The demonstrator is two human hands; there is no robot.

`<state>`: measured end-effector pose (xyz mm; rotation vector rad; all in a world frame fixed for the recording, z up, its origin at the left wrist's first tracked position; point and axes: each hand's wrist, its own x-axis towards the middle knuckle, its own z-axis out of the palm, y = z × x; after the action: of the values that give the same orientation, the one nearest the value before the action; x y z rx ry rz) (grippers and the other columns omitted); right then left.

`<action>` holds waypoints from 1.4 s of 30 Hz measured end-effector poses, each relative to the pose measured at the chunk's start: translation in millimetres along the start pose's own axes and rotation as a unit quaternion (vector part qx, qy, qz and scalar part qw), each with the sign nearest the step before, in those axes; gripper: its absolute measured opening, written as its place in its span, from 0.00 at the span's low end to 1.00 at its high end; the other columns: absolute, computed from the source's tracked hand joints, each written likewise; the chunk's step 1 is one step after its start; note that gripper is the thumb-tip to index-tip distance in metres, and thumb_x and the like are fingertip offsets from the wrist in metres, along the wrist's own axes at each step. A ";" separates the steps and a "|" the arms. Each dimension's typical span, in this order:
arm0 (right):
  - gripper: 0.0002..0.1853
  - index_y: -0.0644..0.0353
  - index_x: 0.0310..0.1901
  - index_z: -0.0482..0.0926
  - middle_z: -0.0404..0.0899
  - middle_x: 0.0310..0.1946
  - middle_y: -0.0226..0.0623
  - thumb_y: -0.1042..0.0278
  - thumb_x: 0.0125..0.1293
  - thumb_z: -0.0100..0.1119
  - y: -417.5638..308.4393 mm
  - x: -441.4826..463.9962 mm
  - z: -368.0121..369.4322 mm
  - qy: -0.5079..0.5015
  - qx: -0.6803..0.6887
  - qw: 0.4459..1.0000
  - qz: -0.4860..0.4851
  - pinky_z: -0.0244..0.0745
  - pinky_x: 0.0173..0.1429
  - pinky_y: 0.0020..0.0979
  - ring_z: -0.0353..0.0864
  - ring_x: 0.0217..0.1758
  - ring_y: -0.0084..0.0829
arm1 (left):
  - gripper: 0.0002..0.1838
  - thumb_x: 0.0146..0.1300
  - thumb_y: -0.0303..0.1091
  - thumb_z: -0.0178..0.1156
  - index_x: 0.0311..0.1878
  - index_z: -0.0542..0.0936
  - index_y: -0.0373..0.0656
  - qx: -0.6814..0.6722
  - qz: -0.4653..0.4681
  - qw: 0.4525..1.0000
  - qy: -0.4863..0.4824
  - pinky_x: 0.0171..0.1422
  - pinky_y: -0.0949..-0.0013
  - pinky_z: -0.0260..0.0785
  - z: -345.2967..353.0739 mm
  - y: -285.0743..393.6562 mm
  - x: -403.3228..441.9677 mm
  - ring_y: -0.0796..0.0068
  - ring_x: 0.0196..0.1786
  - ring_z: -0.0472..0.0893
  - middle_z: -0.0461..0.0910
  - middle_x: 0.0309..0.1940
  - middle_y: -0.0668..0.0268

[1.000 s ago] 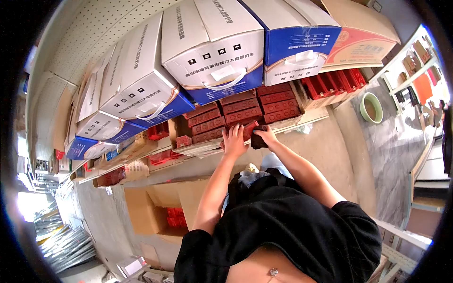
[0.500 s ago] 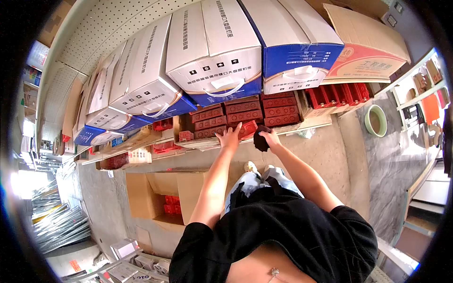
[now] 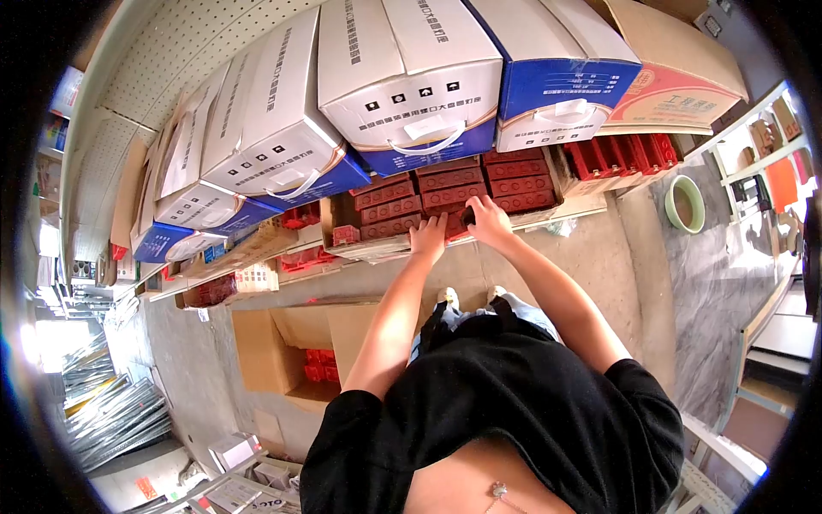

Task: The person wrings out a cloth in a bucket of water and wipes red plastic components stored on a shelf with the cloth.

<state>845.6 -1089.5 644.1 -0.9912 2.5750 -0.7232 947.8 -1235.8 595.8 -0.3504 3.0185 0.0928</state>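
Note:
Several dark red blocks [image 3: 451, 195] lie in rows in an open cardboard box on the shelf. At the box's front edge, my left hand [image 3: 428, 236] has its fingers bent over a red piece [image 3: 456, 226]; whether it grips that piece is hidden. My right hand [image 3: 489, 223] is closed on a dark cloth [image 3: 467, 217], mostly hidden by the fingers, against the same red piece. A smaller red piece [image 3: 346, 234] stands in the box's left front corner.
White and blue cartons [image 3: 411, 103] stand above the red blocks. Red parts [image 3: 621, 157] fill a box to the right. An open carton [image 3: 257, 349] with red pieces sits on the floor, lower left. A green bucket [image 3: 684, 204] stands at the right.
My right hand has moved up with the dark cloth, onto the red piece at the box's front. My left hand's fingers, spread half a second ago, are now bent at the edge.

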 end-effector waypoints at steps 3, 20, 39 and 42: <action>0.22 0.55 0.47 0.67 0.69 0.44 0.46 0.68 0.49 0.59 -3.9 9.5 17.3 0.018 -0.063 0.997 -0.043 0.71 0.48 0.41 0.72 0.49 0.45 | 0.33 0.48 0.41 0.63 0.60 0.65 0.51 0.017 0.004 0.999 0.031 0.45 0.49 0.66 6.9 -1.9 0.5 0.63 0.48 0.74 0.72 0.44 0.65; 0.15 0.51 0.39 0.73 0.71 0.38 0.39 0.66 0.47 0.59 -2.6 -23.0 17.2 -0.024 -0.055 0.997 -0.051 0.74 0.41 0.42 0.76 0.40 0.43 | 0.40 0.51 0.44 0.64 0.66 0.56 0.60 -0.016 0.008 0.998 -0.062 0.54 0.48 0.62 -14.1 -7.9 2.2 0.63 0.55 0.71 0.70 0.51 0.65; 0.23 0.48 0.52 0.69 0.65 0.53 0.44 0.67 0.52 0.57 -0.3 14.3 18.7 -0.008 -0.163 0.986 -0.020 0.67 0.53 0.41 0.68 0.55 0.42 | 0.40 0.46 0.49 0.67 0.62 0.63 0.48 -0.069 -0.035 0.996 -0.052 0.65 0.49 0.55 -17.1 -35.3 -16.3 0.55 0.62 0.63 0.65 0.58 0.57; 0.22 0.46 0.51 0.69 0.65 0.51 0.43 0.67 0.52 0.57 -11.4 15.6 9.7 -0.029 -0.169 0.985 0.024 0.70 0.49 0.41 0.69 0.53 0.40 | 0.39 0.41 0.44 0.70 0.59 0.65 0.49 -0.128 -0.030 0.991 0.035 0.56 0.51 0.66 10.6 -39.9 -19.0 0.56 0.58 0.67 0.67 0.55 0.59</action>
<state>844.7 -1110.9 640.9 -1.0224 2.7137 -0.2429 976.4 -1269.5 585.4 -0.4734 3.0648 0.4743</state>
